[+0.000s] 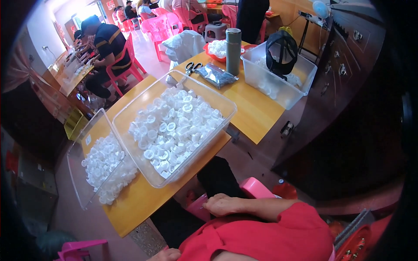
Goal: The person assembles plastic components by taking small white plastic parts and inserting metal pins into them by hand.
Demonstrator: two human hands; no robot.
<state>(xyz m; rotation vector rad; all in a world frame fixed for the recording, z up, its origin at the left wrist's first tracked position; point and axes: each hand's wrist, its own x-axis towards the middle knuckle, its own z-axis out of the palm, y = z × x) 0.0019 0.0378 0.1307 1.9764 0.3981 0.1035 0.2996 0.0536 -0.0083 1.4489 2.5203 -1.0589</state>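
We seem to be in a shared workshop: in the centre, a clear tub (198,149) heaped with white plastic parts (174,124) stands on a wooden surface (150,200). Upper left, we see a person (112,45) seated at another surface (72,85), and pink chairs (159,30) near the top.

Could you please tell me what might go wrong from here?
The left tub on the near table seems to jut past its edge; with the left hand and right hand both away from it, a bump might spill its white pieces. The tall flask, standing beside the packet, could be knocked over.
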